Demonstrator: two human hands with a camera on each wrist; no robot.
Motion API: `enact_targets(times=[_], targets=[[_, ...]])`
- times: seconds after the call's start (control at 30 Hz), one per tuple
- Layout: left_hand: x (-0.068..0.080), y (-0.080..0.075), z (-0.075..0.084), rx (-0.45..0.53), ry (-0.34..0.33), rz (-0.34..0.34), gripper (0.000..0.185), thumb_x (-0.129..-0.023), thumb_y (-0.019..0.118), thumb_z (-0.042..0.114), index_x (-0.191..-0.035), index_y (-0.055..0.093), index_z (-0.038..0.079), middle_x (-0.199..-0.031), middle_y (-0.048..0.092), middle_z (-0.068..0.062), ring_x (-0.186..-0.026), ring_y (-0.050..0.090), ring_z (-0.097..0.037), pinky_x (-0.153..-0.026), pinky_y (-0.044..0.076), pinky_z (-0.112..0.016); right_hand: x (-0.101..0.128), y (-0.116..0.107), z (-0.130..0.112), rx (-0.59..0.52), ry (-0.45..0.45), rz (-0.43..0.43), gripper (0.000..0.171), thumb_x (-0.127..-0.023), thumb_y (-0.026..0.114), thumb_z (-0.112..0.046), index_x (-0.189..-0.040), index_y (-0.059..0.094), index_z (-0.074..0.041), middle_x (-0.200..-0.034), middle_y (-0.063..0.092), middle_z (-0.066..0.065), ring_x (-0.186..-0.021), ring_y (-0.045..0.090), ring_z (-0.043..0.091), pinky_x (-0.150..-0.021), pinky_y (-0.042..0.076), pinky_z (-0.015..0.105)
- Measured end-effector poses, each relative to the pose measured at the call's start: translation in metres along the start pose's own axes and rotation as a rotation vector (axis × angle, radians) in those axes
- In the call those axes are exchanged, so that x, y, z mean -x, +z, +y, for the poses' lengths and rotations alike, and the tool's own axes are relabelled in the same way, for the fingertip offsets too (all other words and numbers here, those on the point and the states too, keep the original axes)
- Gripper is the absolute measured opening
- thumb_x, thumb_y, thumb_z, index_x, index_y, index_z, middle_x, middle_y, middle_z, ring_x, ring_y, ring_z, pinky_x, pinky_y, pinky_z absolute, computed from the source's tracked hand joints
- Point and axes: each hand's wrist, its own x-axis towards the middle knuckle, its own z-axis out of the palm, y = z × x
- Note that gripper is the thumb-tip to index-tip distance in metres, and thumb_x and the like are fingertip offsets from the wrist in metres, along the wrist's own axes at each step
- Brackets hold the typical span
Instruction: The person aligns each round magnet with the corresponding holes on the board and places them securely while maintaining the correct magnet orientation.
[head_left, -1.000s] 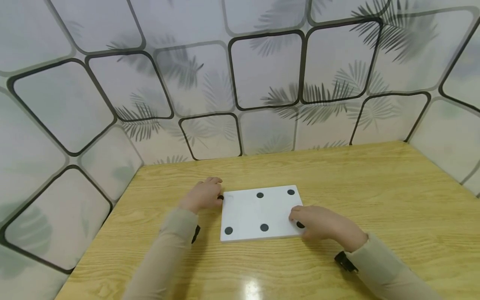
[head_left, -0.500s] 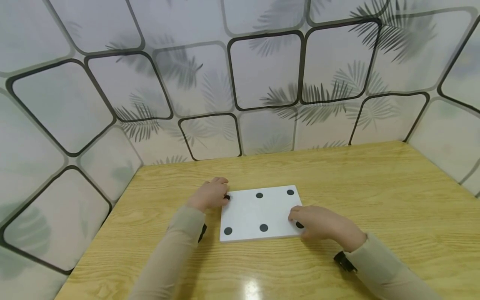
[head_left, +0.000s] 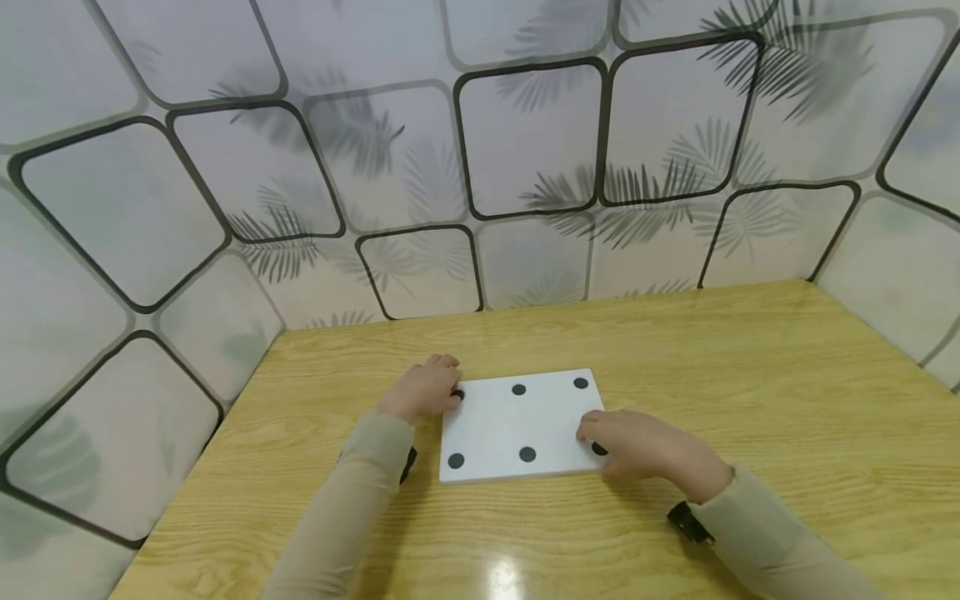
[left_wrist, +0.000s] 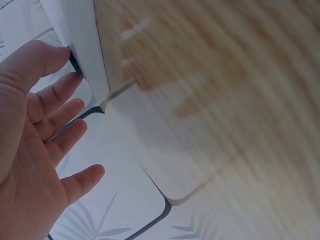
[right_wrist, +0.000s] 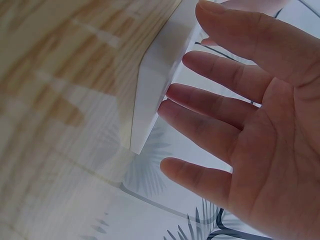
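The left hand (head_left: pixel 422 390) lies at the far left corner of the white board (head_left: pixel 517 425), fingers straight and spread, a fingertip touching the black dot (head_left: pixel 457 394) there. The right hand (head_left: pixel 637 446) rests flat over the board's near right corner with its fingers loose and extended, covering another dot; neither hand grips anything. From the wrist views the fingers (right_wrist: pixel 215 102) seem to lie against the board's edge rather than under it, though the angle is too steep to be sure. The board sits flat on the wooden table (head_left: pixel 750 375), near its middle. If the board is to be lifted or shifted, even pressure from both opposite corners would likely keep it from pivoting. There is open tabletop on every side, most of it to the right, while the patterned wall (head_left: pixel 525 150) closes off the back and left.
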Motion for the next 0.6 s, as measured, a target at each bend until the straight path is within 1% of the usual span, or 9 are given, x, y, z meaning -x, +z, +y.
enact_targets(times=[0.17,0.4,0.6], targets=[[0.0004,-0.0015,0.0012,0.001,-0.004,-0.003,0.014,-0.086,0.054,0.021,-0.075,0.055,0.012,-0.127,0.043,-0.01,-0.118,0.036,-0.028,-0.087,0.038,-0.049,0.0007,-0.001,-0.0008,-0.001,0.001,0.002,0.036,-0.07,0.065,-0.001,-0.105,0.058,-0.003,-0.099,0.054,0.001,-0.078,0.05,0.015,-0.075,0.045,0.034],[0.0005,-0.0003,0.0009,0.011,0.003,0.004,0.015,-0.086,0.053,0.019,-0.073,0.054,0.012,-0.126,0.044,-0.011,-0.117,0.037,-0.029,-0.087,0.038,-0.05,0.0008,-0.0011,-0.0012,0.002,0.005,-0.003,0.036,-0.07,0.064,0.0,-0.106,0.058,-0.003,-0.1,0.054,0.001,-0.08,0.05,0.015,-0.076,0.045,0.034],[0.0,0.0035,0.0003,0.029,-0.014,0.015,0.016,-0.087,0.052,0.02,-0.074,0.056,0.013,-0.127,0.043,-0.009,-0.118,0.036,-0.027,-0.09,0.036,-0.051,0.0011,-0.0015,-0.0015,0.003,0.003,-0.008,0.037,-0.07,0.064,-0.001,-0.107,0.058,-0.003,-0.102,0.054,0.001,-0.083,0.052,0.016,-0.077,0.045,0.035]])
